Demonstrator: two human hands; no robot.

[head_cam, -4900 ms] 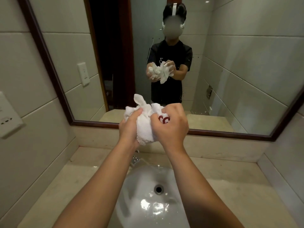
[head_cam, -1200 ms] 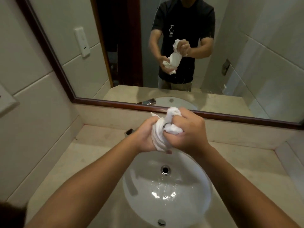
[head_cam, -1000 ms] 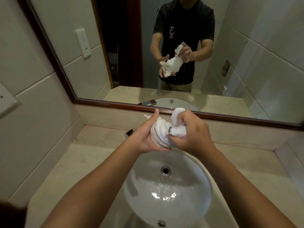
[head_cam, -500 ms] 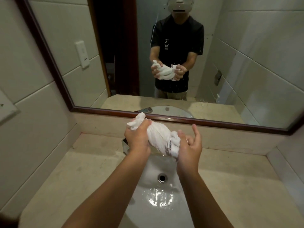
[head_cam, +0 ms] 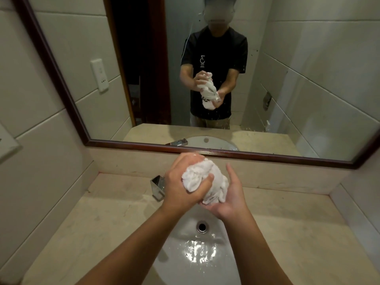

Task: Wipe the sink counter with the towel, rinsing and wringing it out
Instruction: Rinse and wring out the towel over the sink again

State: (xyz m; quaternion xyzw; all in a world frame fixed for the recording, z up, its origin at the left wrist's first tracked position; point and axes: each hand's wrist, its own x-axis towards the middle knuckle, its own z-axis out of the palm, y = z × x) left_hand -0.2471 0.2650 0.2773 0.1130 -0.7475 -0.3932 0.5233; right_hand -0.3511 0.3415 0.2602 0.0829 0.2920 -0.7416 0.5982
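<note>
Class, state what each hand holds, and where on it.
Left hand grips the towel's upper end; right hand cups its lower end.

Beige stone counter (head_cam: 98,219) holds a white sink (head_cam: 185,264), seemingly wet.
</note>
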